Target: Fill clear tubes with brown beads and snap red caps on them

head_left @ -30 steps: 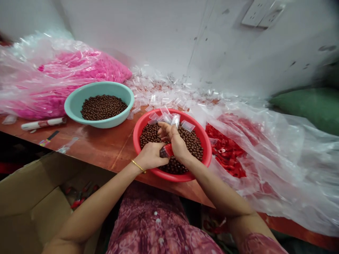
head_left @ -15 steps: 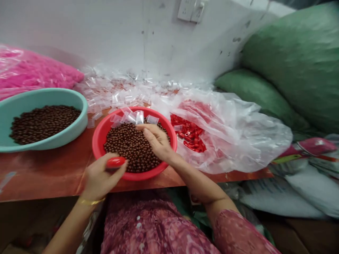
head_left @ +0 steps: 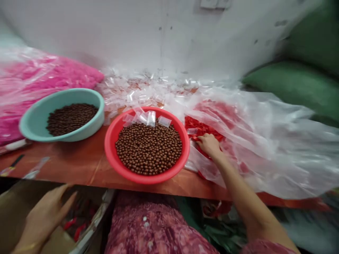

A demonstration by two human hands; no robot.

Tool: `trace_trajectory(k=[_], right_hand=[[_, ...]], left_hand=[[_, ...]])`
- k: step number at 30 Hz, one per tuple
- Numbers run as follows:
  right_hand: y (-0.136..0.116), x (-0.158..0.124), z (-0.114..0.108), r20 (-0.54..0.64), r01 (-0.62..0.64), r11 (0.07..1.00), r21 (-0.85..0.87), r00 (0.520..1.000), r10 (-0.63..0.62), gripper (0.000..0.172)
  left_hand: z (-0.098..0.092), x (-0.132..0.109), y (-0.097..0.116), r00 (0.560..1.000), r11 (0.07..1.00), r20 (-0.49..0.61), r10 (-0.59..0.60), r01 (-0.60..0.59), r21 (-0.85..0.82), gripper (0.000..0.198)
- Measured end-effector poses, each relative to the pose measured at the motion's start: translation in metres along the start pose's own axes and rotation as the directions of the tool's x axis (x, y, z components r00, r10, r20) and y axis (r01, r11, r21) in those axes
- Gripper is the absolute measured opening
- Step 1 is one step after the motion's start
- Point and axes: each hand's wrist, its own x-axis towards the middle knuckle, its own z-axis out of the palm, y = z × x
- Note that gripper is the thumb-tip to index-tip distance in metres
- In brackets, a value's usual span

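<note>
My left hand (head_left: 46, 213), slightly blurred, is over a box (head_left: 91, 225) below the table edge, thumb and fingers apart and nothing seen between them. Several red pieces (head_left: 76, 225) lie in that box. My right hand (head_left: 209, 144) reaches into small red plastic pieces (head_left: 198, 127) at the mouth of a clear plastic bag (head_left: 265, 141). Its fingers are curled down, and what they pinch, if anything, is hidden. Between the hands stands a red bowl (head_left: 111, 155) of brown beads (head_left: 150, 151). Short clear plastic sleeves (head_left: 151, 118) rest at the bowl's back.
Left of the red bowl is a teal basin (head_left: 34, 123) with more brown beads. Behind them, many clear sleeves (head_left: 137, 93) are spread along the wall. A bag of pink pieces (head_left: 63, 72) sits at back left, a green sack (head_left: 291, 81) at right.
My left hand has moved down and left from the red bowl to the box; the glossy red piece has left its fingers. My right hand has moved right, from the bowl to the red pieces.
</note>
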Motion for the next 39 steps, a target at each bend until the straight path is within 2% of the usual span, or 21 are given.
trace_trajectory(k=[1,2,4,6,7,9,11,12,14,17,20,24,26,28,30,33,37,39], right_hand=[[-0.001,0.002,0.0,-0.003,0.014,1.0,-0.007,1.0,-0.014,0.027],[-0.001,0.003,0.0,-0.009,0.01,1.0,0.0,1.0,-0.01,0.027],[0.001,0.003,-0.002,-0.046,-0.085,0.989,0.119,0.995,0.091,0.025],[-0.002,-0.001,-0.008,-0.105,-0.176,0.891,0.417,0.965,0.24,0.023],[-0.007,-0.006,-0.012,-0.13,-0.159,0.782,0.603,0.947,0.293,0.022],[-0.024,-0.019,-0.021,-0.184,0.012,0.483,0.876,0.933,0.311,0.019],[-0.049,-0.034,-0.031,-0.224,0.178,0.196,0.964,0.942,0.248,0.015],[-0.063,-0.041,-0.034,-0.242,0.228,0.091,0.97,0.948,0.205,0.015],[-0.09,-0.05,-0.038,-0.261,0.266,-0.034,0.963,0.959,0.107,0.012],[-0.113,-0.054,-0.037,-0.251,0.249,-0.07,0.966,0.968,-0.016,0.009],[-0.116,-0.051,-0.033,-0.212,0.209,-0.068,0.975,0.976,-0.044,0.009],[-0.113,-0.049,-0.035,-0.173,0.17,-0.067,0.983,0.984,-0.044,0.011],[-0.114,-0.05,-0.038,-0.154,0.15,-0.062,0.987,0.986,-0.061,0.012],[-0.115,-0.05,-0.04,-0.143,0.139,-0.062,0.988,0.987,-0.068,0.012],[-0.116,-0.051,-0.041,-0.142,0.137,-0.064,0.988,0.988,-0.065,0.011],[-0.117,-0.051,-0.041,-0.147,0.143,-0.078,0.987,0.988,-0.049,0.011],[-0.117,-0.051,-0.04,-0.158,0.154,-0.101,0.983,0.987,-0.031,0.011],[-0.116,-0.051,-0.039,-0.165,0.161,-0.109,0.981,0.986,-0.032,0.011]], left_hand=[[-0.003,0.011,0.007,0.995,0.999,-0.102,-0.01,0.015,0.052,0.014],[-0.005,0.024,0.017,0.985,0.996,-0.167,0.034,-0.019,0.09,0.014],[-0.007,0.058,0.04,0.968,0.973,-0.176,0.181,-0.15,0.177,0.021],[-0.005,0.097,0.065,0.954,0.932,-0.071,0.292,-0.267,0.246,0.027],[-0.002,0.116,0.077,0.952,0.919,-0.024,0.304,-0.286,0.272,0.028],[0.007,0.149,0.097,0.962,0.911,0.051,0.267,-0.27,0.312,0.027],[0.018,0.176,0.112,0.971,0.909,0.079,0.224,-0.237,0.343,0.025],[0.023,0.186,0.118,0.974,0.91,0.076,0.213,-0.226,0.348,0.025],[0.032,0.203,0.128,0.979,0.922,0.051,0.198,-0.204,0.33,0.029],[0.042,0.222,0.139,0.995,0.96,0.057,0.086,-0.098,0.261,0.044],[0.044,0.232,0.144,0.992,0.981,0.119,-0.03,0.006,0.195,0.037],[0.035,0.221,0.143,0.997,0.999,0.057,-0.051,0.051,0.0,0.032],[0.031,0.207,0.139,0.985,0.99,0.164,-0.057,0.077,-0.115,0.028],[0.029,0.192,0.134,0.936,0.988,0.349,-0.037,0.087,-0.128,0.029],[0.03,0.18,0.13,0.891,1.0,0.454,-0.014,0.019,-0.007,0.031],[0.03,0.173,0.125,0.855,0.969,0.511,0.091,-0.193,0.152,0.027],[0.024,0.172,0.127,0.702,0.897,0.655,0.279,-0.434,0.083,0.033],[0.021,0.169,0.13,0.666,0.851,0.675,0.317,-0.514,0.108,0.04]])
